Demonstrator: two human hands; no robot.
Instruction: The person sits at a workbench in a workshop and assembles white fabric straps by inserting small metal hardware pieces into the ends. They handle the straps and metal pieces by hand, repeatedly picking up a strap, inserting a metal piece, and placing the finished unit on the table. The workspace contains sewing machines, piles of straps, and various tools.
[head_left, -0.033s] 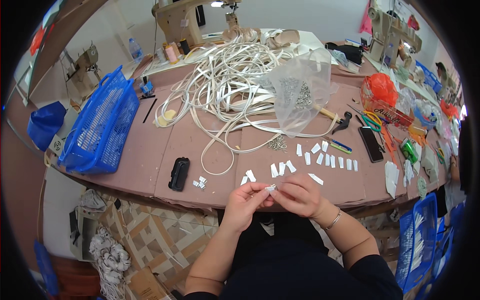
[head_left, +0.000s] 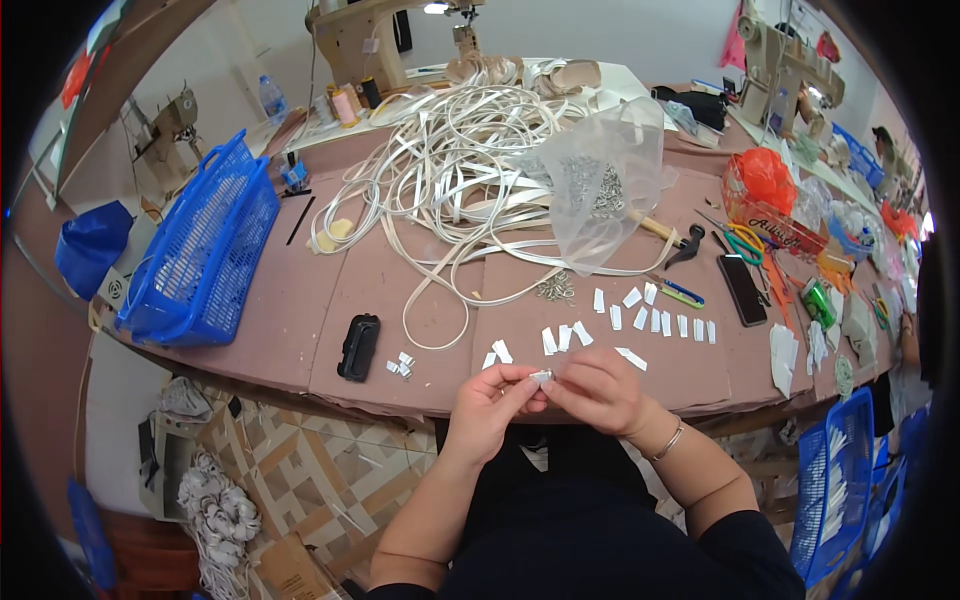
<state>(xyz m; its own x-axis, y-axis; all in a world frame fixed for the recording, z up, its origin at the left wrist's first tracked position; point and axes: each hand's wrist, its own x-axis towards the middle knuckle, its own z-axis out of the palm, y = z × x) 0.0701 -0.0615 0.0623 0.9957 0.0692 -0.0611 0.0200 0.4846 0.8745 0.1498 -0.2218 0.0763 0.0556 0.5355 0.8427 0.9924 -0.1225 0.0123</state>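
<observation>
At the near edge of the table my two hands meet over a small white strip piece (head_left: 541, 377), which looks folded, with a tiny metal bit at it. Thumb and fingers of my left hand (head_left: 488, 408) pinch it from the left. From the other side my right hand (head_left: 604, 394) closes its fingertips on the same piece; those fingers partly hide it. Just beyond them lie several flat white strip pieces (head_left: 549, 341), and more stand in a loose row (head_left: 682, 325) to the right. A small pile of metal hooks or rings (head_left: 555, 287) sits behind these.
A tangle of white strapping (head_left: 450, 170) fills the table's far middle, beside a clear bag (head_left: 600, 180) of metal bits. Rightward are a hammer (head_left: 687, 243), scissors (head_left: 742, 240) and a phone (head_left: 740, 288). Leftward are a blue basket (head_left: 205, 250), a black case (head_left: 358, 348) and small folded white pieces (head_left: 400, 365).
</observation>
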